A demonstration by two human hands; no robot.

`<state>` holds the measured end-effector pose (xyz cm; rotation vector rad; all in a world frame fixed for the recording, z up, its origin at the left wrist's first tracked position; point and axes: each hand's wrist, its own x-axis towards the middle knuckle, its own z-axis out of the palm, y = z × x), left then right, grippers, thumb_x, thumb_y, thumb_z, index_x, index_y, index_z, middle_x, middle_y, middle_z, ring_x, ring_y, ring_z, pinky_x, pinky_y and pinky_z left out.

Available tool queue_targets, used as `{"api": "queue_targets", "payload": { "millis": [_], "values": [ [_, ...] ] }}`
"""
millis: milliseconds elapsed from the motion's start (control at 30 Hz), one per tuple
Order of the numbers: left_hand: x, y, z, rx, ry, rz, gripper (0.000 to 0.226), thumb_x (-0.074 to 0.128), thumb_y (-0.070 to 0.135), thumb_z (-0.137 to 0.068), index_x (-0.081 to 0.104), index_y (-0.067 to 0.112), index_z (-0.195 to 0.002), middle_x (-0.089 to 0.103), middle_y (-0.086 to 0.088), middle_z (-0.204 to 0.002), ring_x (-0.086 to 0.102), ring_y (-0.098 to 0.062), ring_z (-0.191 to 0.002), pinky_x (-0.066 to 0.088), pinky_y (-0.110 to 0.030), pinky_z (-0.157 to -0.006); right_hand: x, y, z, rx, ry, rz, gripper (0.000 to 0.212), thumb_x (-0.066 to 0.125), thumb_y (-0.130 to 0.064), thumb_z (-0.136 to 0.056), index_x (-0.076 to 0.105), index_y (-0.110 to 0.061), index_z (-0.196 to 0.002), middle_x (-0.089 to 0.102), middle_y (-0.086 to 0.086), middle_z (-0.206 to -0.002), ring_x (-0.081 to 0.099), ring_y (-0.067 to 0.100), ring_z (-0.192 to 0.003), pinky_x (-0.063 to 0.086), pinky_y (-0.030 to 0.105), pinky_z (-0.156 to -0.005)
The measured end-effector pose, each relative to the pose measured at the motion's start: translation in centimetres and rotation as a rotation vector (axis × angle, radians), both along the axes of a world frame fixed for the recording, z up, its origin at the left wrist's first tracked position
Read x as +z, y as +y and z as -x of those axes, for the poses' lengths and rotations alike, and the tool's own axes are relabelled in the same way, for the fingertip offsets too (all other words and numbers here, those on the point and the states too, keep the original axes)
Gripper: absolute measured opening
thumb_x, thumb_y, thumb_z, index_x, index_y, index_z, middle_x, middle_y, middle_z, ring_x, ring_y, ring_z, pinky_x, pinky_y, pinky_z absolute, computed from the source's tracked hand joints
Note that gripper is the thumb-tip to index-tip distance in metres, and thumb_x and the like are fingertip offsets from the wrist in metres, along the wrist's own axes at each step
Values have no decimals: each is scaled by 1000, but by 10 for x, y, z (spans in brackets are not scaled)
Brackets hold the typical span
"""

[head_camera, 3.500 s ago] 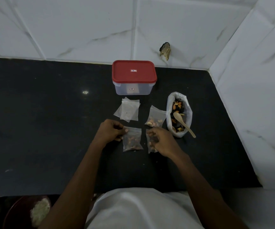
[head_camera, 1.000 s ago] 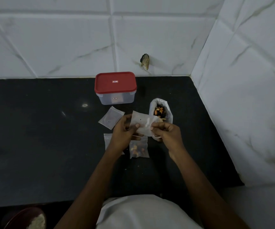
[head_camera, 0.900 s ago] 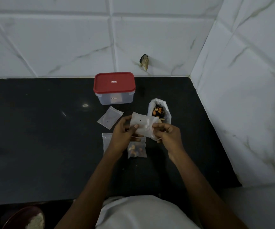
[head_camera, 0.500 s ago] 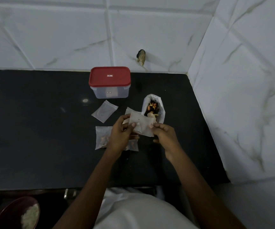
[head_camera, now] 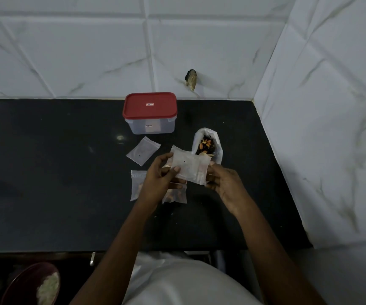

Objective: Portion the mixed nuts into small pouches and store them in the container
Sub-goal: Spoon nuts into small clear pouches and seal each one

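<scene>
**Held pouch** [head_camera: 188,167]: small clear plastic pouch, seemingly empty, raised above the black counter [head_camera: 56,183] and stretched roughly level between both hands.

**Left hand** [head_camera: 159,179]: pinches the held pouch's left edge, thumb on the near face, fingers curled behind it.

**Right hand** [head_camera: 226,183]: pinches the opposite edge with closed fingertips; a faint band runs down the pouch on that side.

**Bag of mixed nuts** [head_camera: 208,142]: white plastic, mouth open, on the counter just beyond the right hand and the held pouch's far right corner. Orange and dark nuts show inside.

**Container** [head_camera: 151,127]: clear box with its red lid [head_camera: 149,105] on, at the back of the counter by the tiled wall [head_camera: 78,51], apart from the hands.

**Flat pouch** [head_camera: 143,150]: empty, lying on the counter between the container and the left hand.

**Pouch corner** [head_camera: 175,149]: shows behind the held pouch's top edge; contents cannot be told.

**Filled pouches**: one [head_camera: 136,183] lies just left of the left hand, partly under it. The other [head_camera: 176,195] lies on the counter beneath both hands, nuts visible through it.

**Bowl** [head_camera: 23,282]: dark red, pale contents, lower left below the counter's edge.
</scene>
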<state>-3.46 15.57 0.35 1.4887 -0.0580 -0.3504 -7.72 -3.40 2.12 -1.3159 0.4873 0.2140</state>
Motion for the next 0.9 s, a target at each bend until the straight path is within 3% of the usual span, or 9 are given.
{"api": "queue_targets", "payload": {
  "millis": [200, 367, 467, 567, 633, 700, 800, 900],
  "values": [
    [2, 2, -8, -7, 47, -9, 46, 58, 10, -96, 43, 14, -139, 70, -13, -112, 73, -26, -85, 59, -31, -66, -3, 2, -6, 20, -19, 75, 23, 60, -7, -93, 72, -13, -112, 70, 6, -117, 66, 24, -105, 55, 26, -68],
    [-4, 1, -14, -32, 11, -52, 52, 66, 14, -91, 44, 16, -139, 65, -14, -122, 71, -24, -96, 60, -31, -72, 3, 3, -9, -18, -26, 221, 11, 71, -17, -88, 74, -18, -98, 74, 2, -102, 69, 12, -85, 52, 22, -62],
    [-7, 2, -20, -47, -181, -263, 87, 84, 29, -74, 36, 21, -147, 48, 0, -142, 54, -7, -121, 52, -25, -92, 3, 2, -13, -1, -45, 384, 10, 73, -28, -87, 76, -18, -88, 76, 1, -91, 70, 12, -84, 55, 24, -67],
    [-6, 3, -34, -230, -499, -671, 110, 88, 49, -60, 29, 32, -150, 35, 8, -152, 32, -10, -137, 27, -35, -110, 1, 4, -20, 61, -90, 539, 16, 77, -33, -82, 77, -18, -85, 75, -5, -85, 70, 8, -84, 58, 30, -76],
    [-3, -1, -38, -344, -599, -792, 103, 84, 54, -62, 31, 37, -149, 39, 9, -151, 30, -12, -139, 21, -37, -110, 2, 6, -22, 127, -128, 616, 10, 78, -34, -80, 77, -24, -83, 73, -13, -82, 68, -1, -81, 57, 27, -77],
    [-2, -7, -39, -327, -645, -795, 85, 79, 55, -70, 40, 37, -143, 49, 9, -143, 38, -12, -136, 21, -33, -104, 5, 8, -26, 179, -142, 662, 4, 77, -33, -81, 75, -30, -79, 71, -17, -78, 66, -4, -78, 56, 26, -76],
    [-2, -9, -43, -230, -684, -698, 63, 69, 59, -73, 57, 34, -129, 63, 12, -124, 55, -11, -119, 35, -42, -102, 8, 8, -33, 182, -149, 621, 20, 73, -44, -83, 76, -24, -81, 73, -8, -78, 68, 4, -78, 56, 28, -74],
    [-3, -6, -49, -212, -636, -625, 55, 67, 64, -72, 55, 45, -122, 66, 16, -117, 59, -7, -111, 43, -52, -99, 11, 1, -37, 115, -152, 537, 20, 69, -39, -88, 77, -20, -85, 74, -4, -82, 69, 6, -81, 57, 30, -78]
  ]
}}
